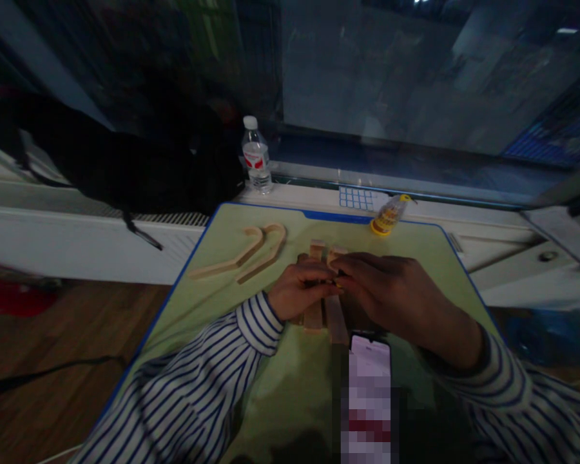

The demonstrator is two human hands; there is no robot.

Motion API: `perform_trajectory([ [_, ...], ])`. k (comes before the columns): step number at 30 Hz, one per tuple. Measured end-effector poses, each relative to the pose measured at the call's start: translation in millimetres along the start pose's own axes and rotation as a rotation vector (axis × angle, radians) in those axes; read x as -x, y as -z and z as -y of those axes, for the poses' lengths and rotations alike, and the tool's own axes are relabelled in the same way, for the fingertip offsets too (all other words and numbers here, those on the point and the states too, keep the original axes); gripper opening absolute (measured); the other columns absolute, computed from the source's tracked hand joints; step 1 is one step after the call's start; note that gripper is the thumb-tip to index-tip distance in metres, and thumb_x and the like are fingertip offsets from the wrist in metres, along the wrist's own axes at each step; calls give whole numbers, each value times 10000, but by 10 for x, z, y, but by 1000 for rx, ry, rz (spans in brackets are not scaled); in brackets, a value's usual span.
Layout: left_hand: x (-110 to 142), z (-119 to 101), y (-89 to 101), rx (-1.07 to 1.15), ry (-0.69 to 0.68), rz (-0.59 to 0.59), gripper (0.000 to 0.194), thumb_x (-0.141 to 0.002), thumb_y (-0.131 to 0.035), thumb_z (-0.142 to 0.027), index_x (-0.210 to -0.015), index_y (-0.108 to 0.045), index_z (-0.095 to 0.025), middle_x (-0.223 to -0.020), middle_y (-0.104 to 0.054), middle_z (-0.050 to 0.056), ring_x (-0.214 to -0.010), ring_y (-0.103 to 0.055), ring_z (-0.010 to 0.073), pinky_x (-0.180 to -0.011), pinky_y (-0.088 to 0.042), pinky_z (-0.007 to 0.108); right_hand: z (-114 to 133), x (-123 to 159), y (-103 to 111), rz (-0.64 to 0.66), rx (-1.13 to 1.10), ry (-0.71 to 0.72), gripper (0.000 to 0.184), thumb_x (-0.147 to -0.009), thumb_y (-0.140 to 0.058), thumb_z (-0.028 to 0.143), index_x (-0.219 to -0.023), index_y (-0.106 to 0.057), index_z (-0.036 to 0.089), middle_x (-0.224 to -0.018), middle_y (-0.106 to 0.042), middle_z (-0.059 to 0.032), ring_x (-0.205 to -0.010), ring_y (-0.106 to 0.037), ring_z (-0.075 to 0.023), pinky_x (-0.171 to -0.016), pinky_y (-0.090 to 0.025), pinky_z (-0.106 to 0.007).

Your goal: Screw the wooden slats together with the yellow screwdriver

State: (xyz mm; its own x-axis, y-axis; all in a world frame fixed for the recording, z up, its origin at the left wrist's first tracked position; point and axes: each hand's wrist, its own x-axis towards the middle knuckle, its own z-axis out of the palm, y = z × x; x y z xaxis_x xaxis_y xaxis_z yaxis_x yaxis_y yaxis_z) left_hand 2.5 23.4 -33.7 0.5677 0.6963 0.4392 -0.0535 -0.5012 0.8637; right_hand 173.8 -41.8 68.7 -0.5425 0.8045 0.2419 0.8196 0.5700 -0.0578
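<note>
My left hand point(302, 289) and my right hand point(384, 283) meet over several wooden strips, fingertips pinched close together. Something small and yellowish shows between the fingertips, too little of it to name. Under the hands, one wooden strip point(313, 318) and a second, longer strip point(336, 320) lie side by side, their far ends poking out beyond the fingers. Two curved, hook-ended wooden pieces point(265, 254) lie to the left on the table. Just below my right hand is a phone point(370, 354) with a lit screen, partly blurred out.
The pale green table point(275, 399) has a blue edge. A glue bottle with a yellow cap point(389, 216) is at its far side. On the windowsill stand a water bottle point(256, 158) and, left of it, a black bag point(164, 164). A window rises behind.
</note>
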Motion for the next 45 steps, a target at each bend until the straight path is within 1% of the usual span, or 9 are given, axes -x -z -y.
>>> perform_trajectory([
  [8, 2, -41, -30, 34, 38, -72, 139, -756, -700, -305, -717, -713, -172, -815, -696, 50, -817, -645, 168, -800, -512, 284, 29, 20, -27, -39, 3, -18, 303, -909, -484, 205, -1208, -526, 195, -1189, -645, -99, -849, -683, -197, -714, -542, -327],
  [17, 74, -15, -154, -35, 38, -198, 131, -752, -708, -276, -825, -725, -169, -841, -705, 65, -845, -641, 175, -816, -508, 299, -108, -71, 49, 62, -72, 43, 310, -911, -492, 205, -1217, -539, 205, -1143, -666, -73, -920, -667, -203, -768, -537, -342],
  [22, 118, -51, -116, -92, -2, -193, 160, -778, -684, -262, -910, -701, -174, -913, -700, 76, -892, -635, 186, -849, -495, 335, -104, -78, 52, 64, -107, 70, 286, -921, -482, 217, -1198, -553, 205, -1128, -673, -74, -939, -662, -191, -778, -538, -331],
  [25, 239, -108, -12, -160, -77, -143, 381, -758, -705, -312, -1111, -628, -192, -1102, -648, 106, -1074, -567, 237, -964, -429, 423, -91, -65, 52, 61, -95, 65, 283, -937, -453, 238, -1197, -553, 185, -1114, -677, -87, -956, -661, -199, -802, -538, -344],
  [27, 365, -152, 42, -190, -80, -57, 705, -652, -769, -450, -1264, -517, -205, -1244, -563, 129, -1177, -488, 290, -1020, -367, 493, -93, -57, 50, 50, -97, 60, 277, -946, -436, 257, -1187, -555, 188, -1134, -669, -83, -982, -655, -210, -828, -535, -363],
  [29, 491, -192, 59, -212, -55, -57, 881, -587, -776, -539, -1332, -436, -214, -1325, -478, 144, -1224, -429, 328, -1026, -343, 534, -101, -52, 47, 41, -108, 56, 274, -950, -428, 272, -1182, -552, 195, -1163, -657, -71, -992, -652, -215, -845, -533, -377],
  [30, 542, -209, 53, -234, -34, -57, 921, -576, -786, -533, -1354, -403, -220, -1340, -455, 145, -1232, -414, 335, -1024, -340, 542, -104, -51, 46, 41, -114, 53, 271, -951, -425, 277, -1175, -553, 195, -1169, -654, -67, -991, -653, -217, -849, -532, -381],
  [36, 606, -245, -7, -304, 22, -54, 799, -664, -760, -351, -1353, -371, -240, -1322, -441, 124, -1231, -406, 312, -1029, -343, 531, -87, -42, 53, 56, -99, 42, 262, -951, -423, 273, -1154, -557, 178, -1155, -657, -77, -971, -659, -228, -843, -534, -395],
  [45, 584, -201, 26, -262, -25, -16, 767, -690, -702, -283, -1368, -349, -212, -1322, -440, 127, -1244, -396, 308, -1045, -339, 522, -50, -8, 48, 35, -90, 19, 274, -960, -397, 293, -1157, -548, 176, -1130, -662, -90, -914, -675, -227, -771, -551, -370],
])
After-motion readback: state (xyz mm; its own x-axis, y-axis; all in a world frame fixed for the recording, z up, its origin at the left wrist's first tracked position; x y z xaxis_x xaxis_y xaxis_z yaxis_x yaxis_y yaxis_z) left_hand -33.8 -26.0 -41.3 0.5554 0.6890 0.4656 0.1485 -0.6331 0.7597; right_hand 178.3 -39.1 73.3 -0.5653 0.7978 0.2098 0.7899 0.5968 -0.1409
